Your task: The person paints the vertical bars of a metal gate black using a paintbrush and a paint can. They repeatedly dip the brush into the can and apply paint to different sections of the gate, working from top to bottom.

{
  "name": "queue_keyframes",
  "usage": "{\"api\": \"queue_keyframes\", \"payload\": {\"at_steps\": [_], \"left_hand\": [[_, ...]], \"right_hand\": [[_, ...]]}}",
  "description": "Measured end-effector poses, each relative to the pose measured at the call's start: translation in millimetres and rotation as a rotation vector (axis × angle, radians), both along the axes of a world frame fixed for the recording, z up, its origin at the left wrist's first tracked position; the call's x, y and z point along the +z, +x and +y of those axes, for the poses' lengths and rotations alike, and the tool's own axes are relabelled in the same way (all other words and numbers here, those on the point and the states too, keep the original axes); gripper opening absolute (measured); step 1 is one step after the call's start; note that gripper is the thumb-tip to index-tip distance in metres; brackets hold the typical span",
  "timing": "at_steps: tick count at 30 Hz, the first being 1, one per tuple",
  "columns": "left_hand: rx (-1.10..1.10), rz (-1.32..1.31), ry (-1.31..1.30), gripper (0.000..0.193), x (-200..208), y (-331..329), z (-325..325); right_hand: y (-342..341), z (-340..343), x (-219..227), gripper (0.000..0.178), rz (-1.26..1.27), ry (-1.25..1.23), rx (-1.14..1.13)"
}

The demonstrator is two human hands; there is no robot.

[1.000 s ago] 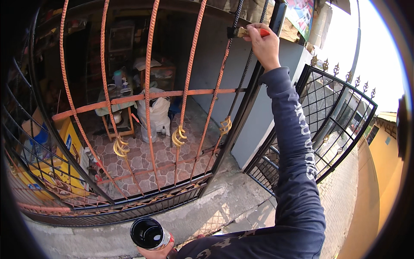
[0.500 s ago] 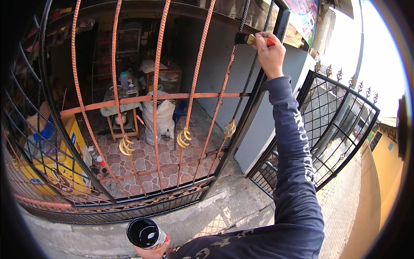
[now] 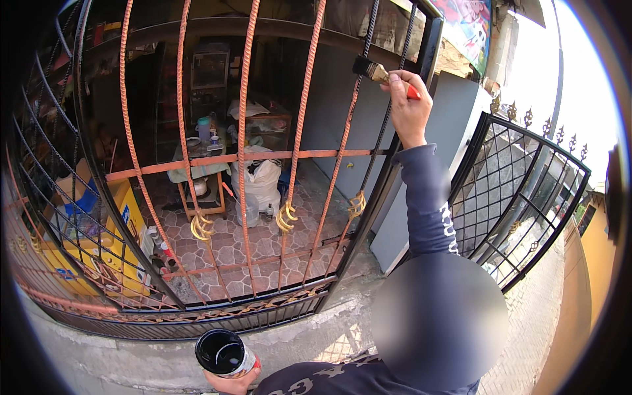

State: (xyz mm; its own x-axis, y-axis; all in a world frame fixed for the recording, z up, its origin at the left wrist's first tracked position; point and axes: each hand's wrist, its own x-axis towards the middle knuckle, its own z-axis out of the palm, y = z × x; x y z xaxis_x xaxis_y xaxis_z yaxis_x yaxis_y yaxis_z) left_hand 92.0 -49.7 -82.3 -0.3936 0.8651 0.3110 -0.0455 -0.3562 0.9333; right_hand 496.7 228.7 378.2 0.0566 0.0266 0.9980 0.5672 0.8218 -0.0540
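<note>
My right hand [image 3: 409, 108], raised at the upper right, is closed around the handle of a paintbrush [image 3: 380, 74] with a red handle end. Its black, wet-looking bristles point up and left, against a twisted metal bar [image 3: 349, 115] of the fence. That bar is black above the brush and reddish-brown below it. Low in the picture my left hand [image 3: 232, 382] grips a paint can [image 3: 224, 353] from beneath and the side. Black paint shows inside the can, and its rim is coated black.
Several reddish-brown bars cross a horizontal rail [image 3: 224, 159], with gold curved ornaments [image 3: 285, 216] lower down. To the right stands a black lattice gate [image 3: 526, 191] with spear tips. Behind the bars are a white sack [image 3: 263, 181], a small table [image 3: 197, 174] and a yellow box [image 3: 118, 230].
The brush has tilted from nearly level to slanting, its bristles now higher than the handle. My right hand sits a little lower. The whole view has shifted slightly; the can remains in my left hand.
</note>
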Motion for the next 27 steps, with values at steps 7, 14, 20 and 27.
{"api": "queue_keyframes", "payload": {"at_steps": [7, 14, 20, 27], "left_hand": [[-0.044, -0.085, 0.000, 0.114, 30, 5, -3], [0.004, -0.098, 0.010, 0.110, 57, 15, 0], [-0.032, -0.095, -0.089, 0.106, 59, 9, -10], [-0.071, -0.177, -0.130, 0.102, 55, 6, -5]], "right_hand": [[-17, -5, -12, 0.011, -0.062, 0.087, -0.181], [-46, -5, 5, 0.011, -0.159, 0.102, -0.398], [-38, -7, 43, 0.020, -0.258, -0.217, -0.351], [-44, -7, 59, 0.022, -0.361, -0.168, -0.720]]}}
